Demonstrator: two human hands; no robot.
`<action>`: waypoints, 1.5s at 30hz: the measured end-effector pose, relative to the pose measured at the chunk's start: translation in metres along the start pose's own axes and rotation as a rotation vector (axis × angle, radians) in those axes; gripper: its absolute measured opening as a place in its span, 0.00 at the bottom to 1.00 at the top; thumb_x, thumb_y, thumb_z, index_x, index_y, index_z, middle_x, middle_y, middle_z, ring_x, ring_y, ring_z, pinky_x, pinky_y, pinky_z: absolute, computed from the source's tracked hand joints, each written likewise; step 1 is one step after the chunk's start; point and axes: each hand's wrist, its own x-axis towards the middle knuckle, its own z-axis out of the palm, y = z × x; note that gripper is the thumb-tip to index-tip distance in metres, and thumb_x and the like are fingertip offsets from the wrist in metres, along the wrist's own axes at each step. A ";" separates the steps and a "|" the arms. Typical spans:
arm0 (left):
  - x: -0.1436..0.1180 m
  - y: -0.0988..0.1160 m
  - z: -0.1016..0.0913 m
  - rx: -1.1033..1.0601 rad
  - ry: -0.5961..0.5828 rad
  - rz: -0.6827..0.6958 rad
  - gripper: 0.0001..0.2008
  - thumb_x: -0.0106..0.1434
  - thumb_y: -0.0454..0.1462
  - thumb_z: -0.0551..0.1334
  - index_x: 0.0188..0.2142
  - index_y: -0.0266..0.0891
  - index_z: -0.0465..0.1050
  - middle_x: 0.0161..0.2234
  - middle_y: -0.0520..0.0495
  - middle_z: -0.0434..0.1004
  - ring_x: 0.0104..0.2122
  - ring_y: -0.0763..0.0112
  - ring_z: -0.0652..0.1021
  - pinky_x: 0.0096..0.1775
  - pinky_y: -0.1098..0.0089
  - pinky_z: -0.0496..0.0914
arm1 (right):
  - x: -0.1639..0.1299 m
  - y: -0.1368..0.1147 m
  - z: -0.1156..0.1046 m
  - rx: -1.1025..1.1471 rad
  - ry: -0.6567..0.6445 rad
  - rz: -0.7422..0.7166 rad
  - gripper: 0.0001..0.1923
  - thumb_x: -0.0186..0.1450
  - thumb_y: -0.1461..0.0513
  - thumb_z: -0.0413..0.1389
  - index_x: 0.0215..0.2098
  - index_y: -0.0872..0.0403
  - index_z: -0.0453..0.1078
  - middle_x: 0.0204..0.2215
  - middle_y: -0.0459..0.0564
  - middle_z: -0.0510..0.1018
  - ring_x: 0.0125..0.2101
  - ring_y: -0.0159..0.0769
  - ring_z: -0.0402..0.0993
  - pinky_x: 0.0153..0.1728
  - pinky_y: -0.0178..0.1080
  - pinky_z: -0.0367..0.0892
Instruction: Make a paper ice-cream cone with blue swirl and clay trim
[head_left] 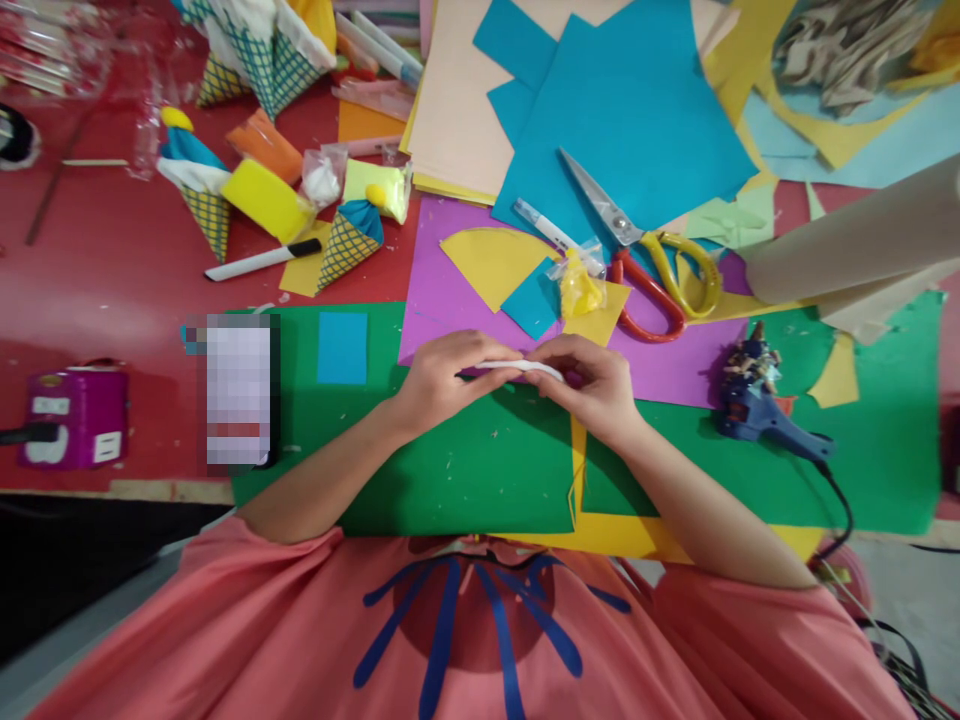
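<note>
Left hand (442,375) and right hand (592,385) pinch a white strip (525,367) between closed fingertips; strip spans both hands above green sheet (465,470).

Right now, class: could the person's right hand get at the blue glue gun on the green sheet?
Probably yes. The glue gun lies in the open on the green sheet, just beside the right hand, with nothing between. But both hands hold a white strip, so one must let go first.
</note>
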 end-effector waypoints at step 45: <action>-0.002 0.003 -0.007 -0.021 0.028 -0.180 0.21 0.59 0.45 0.67 0.51 0.44 0.76 0.42 0.48 0.84 0.38 0.69 0.84 0.43 0.75 0.78 | 0.002 -0.001 -0.002 0.011 0.072 0.052 0.08 0.61 0.56 0.63 0.36 0.52 0.76 0.31 0.46 0.81 0.27 0.30 0.76 0.25 0.33 0.70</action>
